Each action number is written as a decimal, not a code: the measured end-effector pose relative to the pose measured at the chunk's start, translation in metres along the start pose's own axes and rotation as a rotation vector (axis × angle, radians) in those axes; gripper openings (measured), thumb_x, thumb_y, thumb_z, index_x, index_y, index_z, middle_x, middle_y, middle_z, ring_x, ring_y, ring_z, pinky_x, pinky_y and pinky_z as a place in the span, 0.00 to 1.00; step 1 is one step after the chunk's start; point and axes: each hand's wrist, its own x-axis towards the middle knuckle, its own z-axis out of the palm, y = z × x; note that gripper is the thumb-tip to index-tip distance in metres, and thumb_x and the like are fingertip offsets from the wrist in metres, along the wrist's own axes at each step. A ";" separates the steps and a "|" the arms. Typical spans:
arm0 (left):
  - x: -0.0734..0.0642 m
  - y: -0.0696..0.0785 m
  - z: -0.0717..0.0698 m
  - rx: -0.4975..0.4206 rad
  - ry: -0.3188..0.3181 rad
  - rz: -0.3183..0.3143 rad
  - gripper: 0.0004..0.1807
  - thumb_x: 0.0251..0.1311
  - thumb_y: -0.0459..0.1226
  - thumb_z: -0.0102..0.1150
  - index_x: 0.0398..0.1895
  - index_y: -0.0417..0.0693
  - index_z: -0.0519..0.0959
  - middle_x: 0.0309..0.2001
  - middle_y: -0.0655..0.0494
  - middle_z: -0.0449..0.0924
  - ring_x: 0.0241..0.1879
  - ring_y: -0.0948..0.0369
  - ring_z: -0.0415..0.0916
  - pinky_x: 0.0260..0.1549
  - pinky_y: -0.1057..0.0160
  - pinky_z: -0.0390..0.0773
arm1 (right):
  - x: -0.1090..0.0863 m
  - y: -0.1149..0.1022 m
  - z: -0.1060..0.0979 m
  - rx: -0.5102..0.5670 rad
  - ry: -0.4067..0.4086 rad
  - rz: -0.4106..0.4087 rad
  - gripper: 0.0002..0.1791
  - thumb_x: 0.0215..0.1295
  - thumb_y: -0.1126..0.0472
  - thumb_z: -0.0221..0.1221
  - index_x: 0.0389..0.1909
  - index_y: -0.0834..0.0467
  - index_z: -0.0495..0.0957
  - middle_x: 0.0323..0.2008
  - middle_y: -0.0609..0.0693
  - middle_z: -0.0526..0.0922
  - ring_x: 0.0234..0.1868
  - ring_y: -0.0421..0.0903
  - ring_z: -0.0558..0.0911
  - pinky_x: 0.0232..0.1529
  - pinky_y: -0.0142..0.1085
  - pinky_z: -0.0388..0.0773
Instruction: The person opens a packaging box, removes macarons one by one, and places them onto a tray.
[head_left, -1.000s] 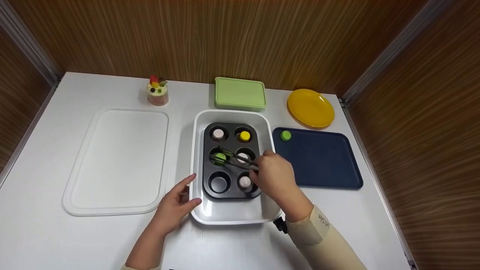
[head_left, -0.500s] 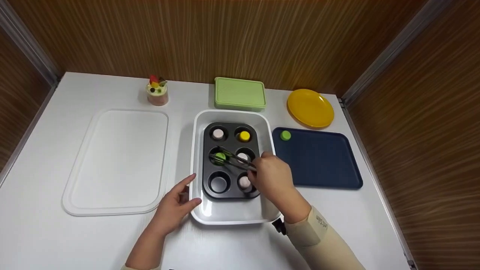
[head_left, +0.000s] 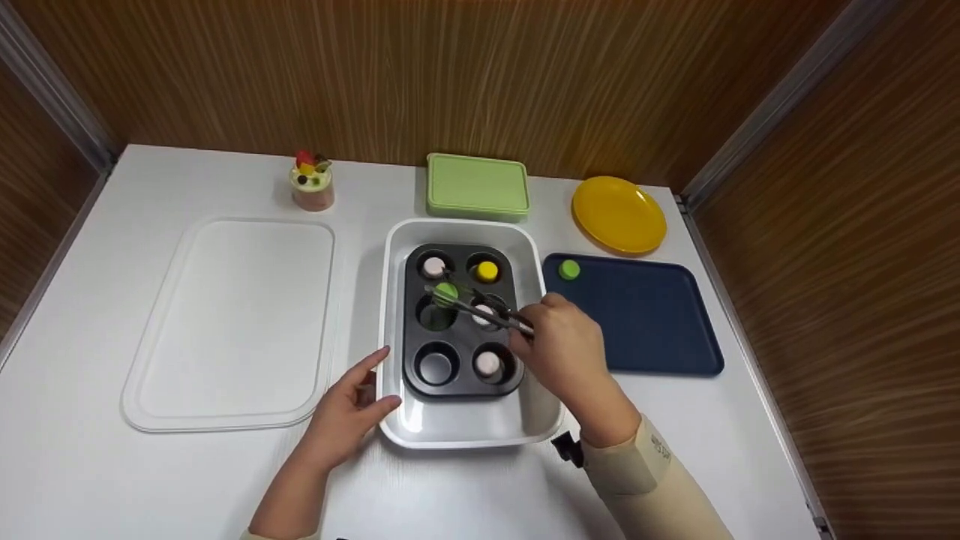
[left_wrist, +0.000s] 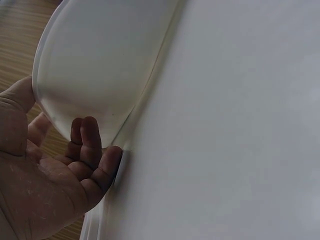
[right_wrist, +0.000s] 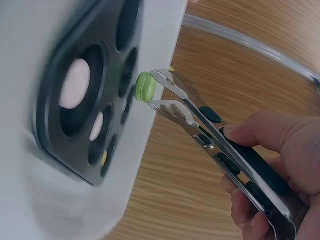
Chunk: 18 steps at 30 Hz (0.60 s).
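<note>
A green macaron [head_left: 445, 293] is pinched between the metal tongs' tips, above the left middle cup of a dark muffin tin [head_left: 460, 381]. My right hand [head_left: 561, 346] grips the tongs [right_wrist: 240, 170]; their dark pads show in the right wrist view. Inside a white tub [head_left: 472, 431] lies the tin. Pale pink macarons [head_left: 433, 267] sit in three of its cups, and a yellow macaron [head_left: 487, 271] in the upper right one. My left hand [head_left: 341, 420] rests at the tub's left rim, thumb and index finger touching it, the other fingers against the outer wall.
Right of the tub is a navy tray [head_left: 660, 322] bearing another green macaron [head_left: 569, 270]. Behind stand a yellow plate [head_left: 619, 215], a green lidded box [head_left: 478, 185] and a dessert cup [head_left: 313, 187]. A translucent lid [head_left: 240, 322] lies to the left.
The tongs have lifted the green macaron up out of the left middle cup, and my right hand has shifted slightly right. My left hand keeps its place at the tub.
</note>
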 end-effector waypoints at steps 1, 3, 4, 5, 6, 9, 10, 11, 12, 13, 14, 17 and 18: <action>0.000 0.000 0.000 0.003 0.000 -0.001 0.37 0.62 0.28 0.74 0.75 0.45 0.74 0.44 0.45 0.78 0.39 0.59 0.75 0.38 0.67 0.78 | 0.000 0.002 -0.003 0.005 0.010 0.004 0.04 0.55 0.60 0.72 0.27 0.56 0.87 0.24 0.49 0.73 0.22 0.53 0.77 0.21 0.51 0.76; 0.000 0.000 0.000 0.010 0.000 0.000 0.37 0.62 0.28 0.74 0.75 0.46 0.74 0.45 0.45 0.79 0.39 0.58 0.76 0.39 0.66 0.78 | 0.001 0.006 -0.007 0.013 0.030 0.012 0.04 0.55 0.61 0.72 0.27 0.56 0.86 0.24 0.49 0.72 0.22 0.52 0.76 0.22 0.51 0.76; 0.000 0.000 0.000 0.014 0.000 0.001 0.37 0.62 0.28 0.74 0.76 0.46 0.74 0.45 0.45 0.79 0.40 0.58 0.76 0.40 0.66 0.78 | 0.001 0.008 -0.010 0.019 0.041 0.015 0.04 0.55 0.61 0.73 0.27 0.56 0.87 0.24 0.49 0.72 0.22 0.53 0.77 0.22 0.52 0.76; -0.001 0.000 0.000 0.015 -0.002 0.001 0.38 0.62 0.28 0.74 0.76 0.46 0.73 0.46 0.45 0.80 0.41 0.58 0.77 0.40 0.66 0.79 | 0.002 0.011 -0.012 0.024 0.052 0.020 0.04 0.55 0.61 0.73 0.27 0.56 0.87 0.24 0.49 0.72 0.23 0.53 0.77 0.22 0.52 0.76; -0.001 0.000 0.000 0.015 -0.003 0.001 0.38 0.62 0.29 0.74 0.76 0.46 0.73 0.46 0.45 0.80 0.41 0.57 0.78 0.41 0.66 0.79 | 0.002 0.013 -0.014 0.032 0.064 0.027 0.04 0.55 0.61 0.73 0.28 0.56 0.88 0.24 0.50 0.72 0.23 0.54 0.78 0.23 0.53 0.77; -0.001 0.001 0.000 0.013 -0.006 -0.001 0.38 0.62 0.28 0.74 0.76 0.46 0.73 0.47 0.44 0.81 0.42 0.56 0.79 0.41 0.65 0.80 | 0.002 0.022 -0.020 0.053 0.096 0.062 0.05 0.55 0.62 0.74 0.31 0.57 0.90 0.25 0.51 0.75 0.25 0.57 0.80 0.25 0.56 0.78; -0.001 0.001 0.000 0.014 -0.006 -0.001 0.38 0.62 0.28 0.74 0.76 0.46 0.73 0.47 0.44 0.81 0.42 0.56 0.79 0.41 0.65 0.80 | 0.002 0.025 -0.022 0.057 0.107 0.075 0.06 0.55 0.62 0.75 0.33 0.58 0.91 0.26 0.52 0.76 0.26 0.58 0.81 0.26 0.57 0.79; -0.001 0.001 0.000 0.013 -0.007 -0.003 0.38 0.62 0.28 0.74 0.76 0.46 0.73 0.47 0.44 0.81 0.43 0.56 0.79 0.41 0.65 0.80 | 0.002 0.028 -0.023 0.055 0.117 0.090 0.06 0.55 0.62 0.75 0.33 0.59 0.91 0.26 0.53 0.77 0.26 0.59 0.81 0.27 0.58 0.79; -0.001 0.001 0.000 0.014 -0.006 -0.003 0.37 0.62 0.28 0.74 0.76 0.46 0.73 0.47 0.44 0.81 0.43 0.56 0.79 0.41 0.65 0.80 | 0.002 0.031 -0.025 0.055 0.126 0.104 0.07 0.55 0.62 0.75 0.34 0.59 0.91 0.27 0.53 0.78 0.26 0.59 0.82 0.27 0.58 0.79; -0.001 0.001 0.000 0.017 -0.005 -0.003 0.37 0.62 0.28 0.74 0.76 0.46 0.73 0.46 0.44 0.81 0.42 0.56 0.79 0.41 0.65 0.80 | 0.002 0.035 -0.026 0.049 0.134 0.117 0.08 0.55 0.62 0.74 0.35 0.60 0.91 0.27 0.54 0.78 0.27 0.60 0.82 0.27 0.59 0.79; -0.001 0.002 0.000 0.019 -0.004 -0.004 0.37 0.62 0.28 0.74 0.76 0.46 0.74 0.46 0.44 0.81 0.42 0.56 0.79 0.41 0.65 0.80 | 0.002 0.038 -0.028 0.044 0.140 0.129 0.08 0.56 0.62 0.74 0.35 0.61 0.91 0.27 0.55 0.78 0.27 0.60 0.82 0.27 0.59 0.79; -0.001 0.002 0.000 0.025 -0.003 -0.003 0.37 0.62 0.28 0.74 0.76 0.46 0.74 0.46 0.45 0.81 0.42 0.57 0.78 0.41 0.65 0.80 | 0.003 0.049 -0.033 0.024 0.148 0.172 0.09 0.57 0.62 0.74 0.36 0.63 0.91 0.28 0.56 0.79 0.27 0.60 0.81 0.27 0.58 0.79; -0.001 0.002 0.000 0.025 -0.003 -0.003 0.37 0.62 0.29 0.74 0.76 0.46 0.74 0.46 0.45 0.81 0.42 0.57 0.78 0.41 0.65 0.80 | 0.003 0.052 -0.035 0.021 0.144 0.190 0.10 0.58 0.62 0.73 0.37 0.64 0.90 0.28 0.57 0.80 0.27 0.60 0.81 0.27 0.58 0.78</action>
